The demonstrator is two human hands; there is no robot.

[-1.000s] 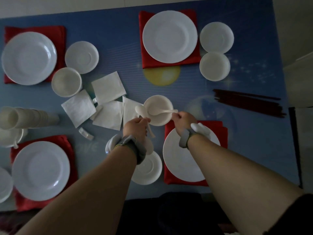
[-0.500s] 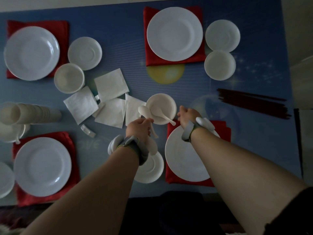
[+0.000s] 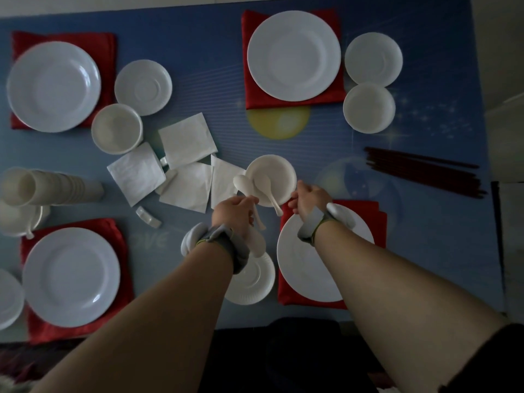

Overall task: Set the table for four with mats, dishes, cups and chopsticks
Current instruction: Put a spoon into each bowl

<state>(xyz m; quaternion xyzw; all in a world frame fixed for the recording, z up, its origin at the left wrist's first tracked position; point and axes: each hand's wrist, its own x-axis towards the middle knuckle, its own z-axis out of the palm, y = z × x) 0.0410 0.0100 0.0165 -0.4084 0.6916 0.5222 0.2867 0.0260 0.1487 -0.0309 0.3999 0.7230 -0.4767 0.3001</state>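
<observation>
My left hand [image 3: 233, 211] grips white spoons [image 3: 243, 183] just left of the small bowl [image 3: 270, 173]. My right hand [image 3: 309, 198] has released its spoon [image 3: 266, 188], now lying in the bowl; its fingers are loosely curled beside the rim, holding nothing.

The saucer [image 3: 249, 282] at 6 o'clock is half hidden under the left wrist. At 9 o'clock the frame edge cuts a small plate [image 3: 8, 299]. The right hand [image 3: 307, 198] hides its own fingertips.

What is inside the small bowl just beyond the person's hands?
One white spoon lies inside the small bowl, its handle sticking out over the near rim. Nothing else shows inside.
</observation>
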